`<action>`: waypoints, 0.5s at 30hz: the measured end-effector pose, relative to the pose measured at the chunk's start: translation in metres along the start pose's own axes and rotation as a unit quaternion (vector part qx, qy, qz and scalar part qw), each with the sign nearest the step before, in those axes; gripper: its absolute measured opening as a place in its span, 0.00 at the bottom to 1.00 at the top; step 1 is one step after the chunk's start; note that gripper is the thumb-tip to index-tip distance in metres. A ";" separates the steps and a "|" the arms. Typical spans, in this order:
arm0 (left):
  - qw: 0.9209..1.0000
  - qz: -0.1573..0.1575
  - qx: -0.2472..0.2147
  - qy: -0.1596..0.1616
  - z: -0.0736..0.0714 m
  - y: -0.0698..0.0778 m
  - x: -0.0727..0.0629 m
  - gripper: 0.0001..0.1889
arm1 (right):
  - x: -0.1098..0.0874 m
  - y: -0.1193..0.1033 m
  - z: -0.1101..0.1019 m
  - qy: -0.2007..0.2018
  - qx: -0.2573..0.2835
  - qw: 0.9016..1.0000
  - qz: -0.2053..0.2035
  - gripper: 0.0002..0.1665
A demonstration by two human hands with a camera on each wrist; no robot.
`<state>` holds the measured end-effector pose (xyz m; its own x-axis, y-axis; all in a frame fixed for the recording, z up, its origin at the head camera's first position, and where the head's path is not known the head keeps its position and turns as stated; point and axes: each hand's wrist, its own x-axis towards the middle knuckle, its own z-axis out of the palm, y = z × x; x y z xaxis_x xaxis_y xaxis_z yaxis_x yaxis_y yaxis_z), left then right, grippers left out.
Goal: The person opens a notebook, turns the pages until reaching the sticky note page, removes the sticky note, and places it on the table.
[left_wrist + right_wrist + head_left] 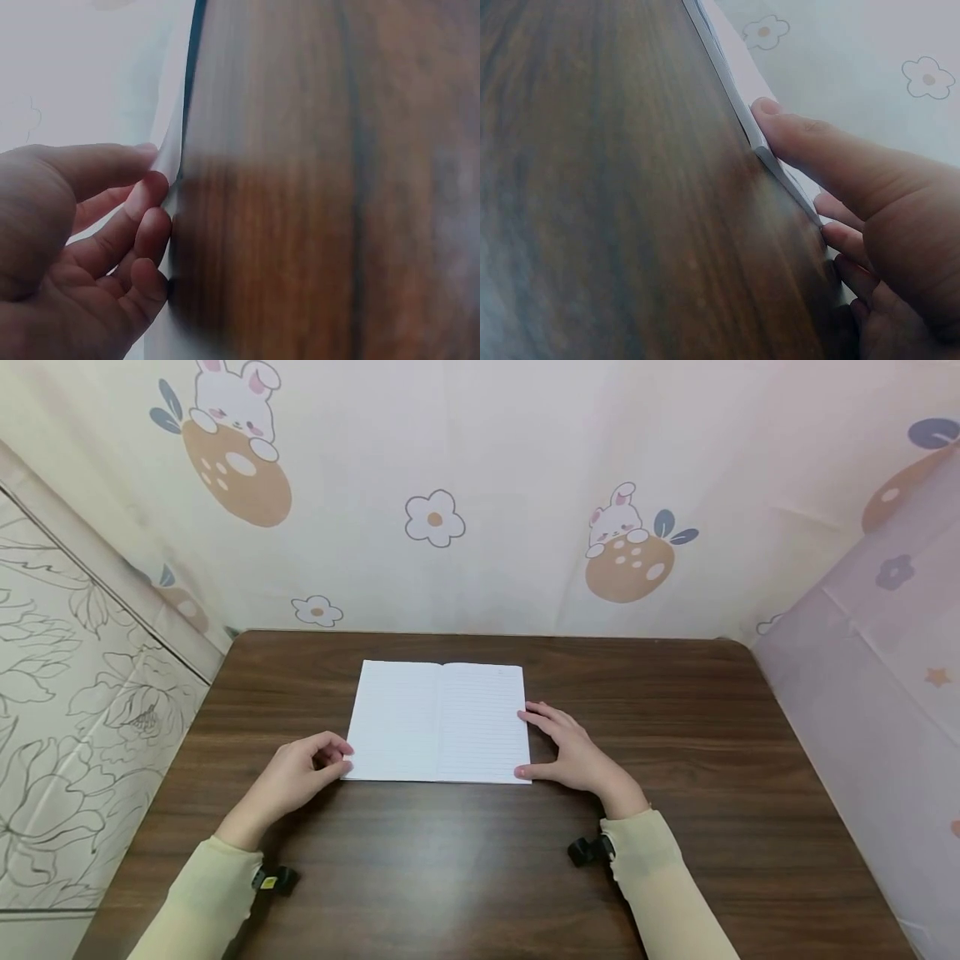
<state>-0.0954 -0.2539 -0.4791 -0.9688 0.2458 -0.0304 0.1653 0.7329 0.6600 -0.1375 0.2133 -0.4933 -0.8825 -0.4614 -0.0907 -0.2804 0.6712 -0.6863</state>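
An open notebook (483, 727) lies on the brown table, its left page blank and its right page lined. At its lower left corner my left hand (303, 768) pinches the edge between thumb and fingers. In the left wrist view, the thin paper edge (172, 139) lifts slightly and bends at the fingertips (154, 187). My right hand (573, 756) is spread at the right edge, thumb on the lined page near the lower corner. The right wrist view shows the thicker page stack (757, 139) under that thumb, with the other fingers along the side edge.
The dark wood table (442, 877) extends around the notebook. Behind it hangs a pale curtain (510, 460) printed with rabbits and flowers. Flower-patterned cloth (82, 735) stands at the left, and a pale cloth (877, 693) at the right. Each wrist wears a small black camera (588, 852).
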 end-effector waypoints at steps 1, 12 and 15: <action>1.000 0.002 0.004 -0.002 0.000 0.000 0.000 0.08 | 0.000 0.000 0.000 0.000 0.001 1.000 0.000 0.59; 0.999 0.015 0.035 -0.014 0.000 0.000 0.001 0.08 | 0.000 0.002 0.000 -0.002 0.001 1.000 -0.001 0.60; 0.999 0.011 0.038 -0.016 0.000 0.001 0.001 0.08 | 0.000 0.001 0.000 -0.004 0.002 1.000 0.001 0.60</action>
<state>-0.0963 -0.2530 -0.4790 -0.9583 0.2826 -0.0414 0.2020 0.7731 0.6013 -0.1376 0.2144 -0.4936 -0.8798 -0.4653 -0.0972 -0.2777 0.6690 -0.6895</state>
